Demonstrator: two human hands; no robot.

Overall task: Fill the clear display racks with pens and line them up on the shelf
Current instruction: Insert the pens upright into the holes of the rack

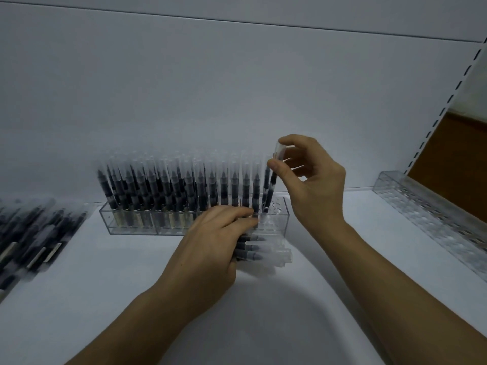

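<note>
White shelf (105, 272) holds a clear rack (131, 230) nearly full of pens (184, 185). Right hand (313, 180) pinches one pen (271, 185) by its cap, its low end at the rack's right end. Left hand (210, 246) grips a bunch of pens (261, 255) in front of it.

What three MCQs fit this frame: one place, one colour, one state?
1. The empty rack sits: A) far right on the shelf B) far left C) on the floor.
2. The pens have caps that are: A) red B) frosted clear C) yellow.
3. The right hand: A) lies flat B) grips a box C) pinches one pen.
A: it lies at the shelf's right end. B: pale translucent tops line the filled rack. C: thumb and finger hold the pen's cap.
</note>
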